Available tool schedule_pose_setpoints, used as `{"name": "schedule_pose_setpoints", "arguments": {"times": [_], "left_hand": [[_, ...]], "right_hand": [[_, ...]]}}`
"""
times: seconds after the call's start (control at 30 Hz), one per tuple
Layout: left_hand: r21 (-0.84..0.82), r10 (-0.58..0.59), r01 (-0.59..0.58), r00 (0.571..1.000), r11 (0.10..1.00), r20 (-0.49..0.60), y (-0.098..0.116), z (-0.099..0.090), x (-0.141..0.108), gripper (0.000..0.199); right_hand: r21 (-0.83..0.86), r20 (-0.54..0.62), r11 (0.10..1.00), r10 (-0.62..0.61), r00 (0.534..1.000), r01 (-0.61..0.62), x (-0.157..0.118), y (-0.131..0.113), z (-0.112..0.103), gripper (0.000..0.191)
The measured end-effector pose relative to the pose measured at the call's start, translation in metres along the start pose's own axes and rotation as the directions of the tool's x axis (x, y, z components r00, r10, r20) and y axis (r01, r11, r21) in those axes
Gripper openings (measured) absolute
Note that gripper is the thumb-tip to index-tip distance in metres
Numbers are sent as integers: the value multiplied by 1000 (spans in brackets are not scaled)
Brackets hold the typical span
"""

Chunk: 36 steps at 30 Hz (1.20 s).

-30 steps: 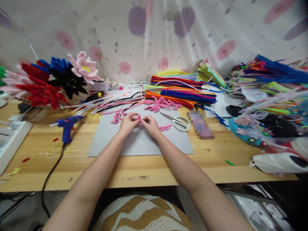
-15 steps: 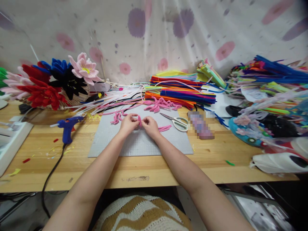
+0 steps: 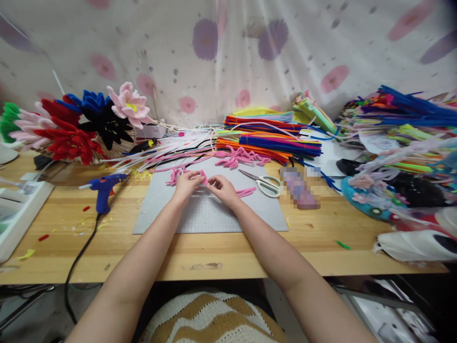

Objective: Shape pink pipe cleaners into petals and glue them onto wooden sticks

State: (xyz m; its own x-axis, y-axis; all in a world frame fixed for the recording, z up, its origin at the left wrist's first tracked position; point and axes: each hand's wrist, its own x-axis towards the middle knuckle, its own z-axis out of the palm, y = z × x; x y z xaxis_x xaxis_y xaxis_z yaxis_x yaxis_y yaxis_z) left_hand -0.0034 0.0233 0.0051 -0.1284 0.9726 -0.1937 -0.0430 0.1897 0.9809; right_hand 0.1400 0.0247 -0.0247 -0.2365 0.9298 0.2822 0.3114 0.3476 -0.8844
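Note:
Over the grey cutting mat [image 3: 207, 221], my left hand [image 3: 187, 185] pinches a small bent pink fuzzy piece [image 3: 204, 178]. My right hand [image 3: 222, 188] is right beside it, its fingers closed at the piece's right side. Twisted pink pieces [image 3: 174, 176] lie just left of my left hand, and a bigger pink cluster [image 3: 241, 156] lies at the mat's back edge. Short pink stems [image 3: 246, 192] rest right of my right hand. Farther right are scissors [image 3: 266, 185] with pale handles, lying on the mat's right side.
A blue glue gun [image 3: 103, 193] with a black cord stands left of the mat. Fuzzy flowers [image 3: 74, 138] fill the back left. Bundles of coloured stems [image 3: 278, 144] lie behind the mat. A blurred-out object [image 3: 300, 188] and a white roll [image 3: 410, 245] are on the right.
My hands have moved slightly apart, and more of the pink piece shows between them. The whole view has shifted a little.

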Motion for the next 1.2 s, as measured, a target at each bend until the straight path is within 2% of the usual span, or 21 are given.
{"name": "schedule_pose_setpoints", "arguments": {"times": [0.17,0.27,0.37,0.47,0.57,0.63,0.7,0.77,0.87,0.93,1.0,1.07,1.1,1.17,1.2], "left_hand": [[-10,-50,50,999,999,14,7,-8,-2,39],[4,68,-68,992,998,-102,14,-21,0,38],[83,205,-190,950,978,-235,15,-43,4,36],[171,290,-250,917,953,-273,10,-62,7,33],[294,327,-272,932,916,-159,3,-67,5,31],[355,330,-296,943,887,-39,1,-61,2,31],[376,346,-348,935,859,75,-1,-52,0,32],[339,326,-367,929,866,175,-3,-42,-2,41],[191,194,-259,932,947,305,-8,-35,0,63],[117,149,-210,907,971,395,-9,-36,3,71],[130,196,-289,858,949,474,-5,-42,7,72],[255,288,-478,793,841,536,3,-48,12,68],[344,332,-580,757,739,562,9,-51,13,63],[473,383,-762,637,442,669,20,-54,14,45],[499,396,-814,580,296,712,24,-55,14,37]], "right_hand": [[-42,-2,999,-30,1000,30,-2,-1,3,6],[-28,-11,999,-41,999,41,-3,0,3,5],[-33,-3,998,-47,999,47,-3,0,3,6],[-41,10,998,-49,999,49,-2,1,3,6],[-56,22,997,-44,999,46,-2,2,4,6],[-64,28,996,-53,998,55,-2,2,5,6],[-62,29,996,-69,997,71,-3,1,4,6],[-55,30,995,-82,996,83,-3,0,4,7],[-48,33,996,-80,996,82,-4,-2,2,6],[-47,38,996,-79,996,81,-4,-3,2,6],[-50,58,994,-91,994,94,-5,-3,1,6],[-53,95,992,-108,990,114,-5,-4,1,6],[-51,111,991,-115,987,122,-5,-3,1,6],[-43,136,990,-125,983,132,-6,-3,2,7],[-39,144,990,-128,981,135,-5,-3,2,7]]}}
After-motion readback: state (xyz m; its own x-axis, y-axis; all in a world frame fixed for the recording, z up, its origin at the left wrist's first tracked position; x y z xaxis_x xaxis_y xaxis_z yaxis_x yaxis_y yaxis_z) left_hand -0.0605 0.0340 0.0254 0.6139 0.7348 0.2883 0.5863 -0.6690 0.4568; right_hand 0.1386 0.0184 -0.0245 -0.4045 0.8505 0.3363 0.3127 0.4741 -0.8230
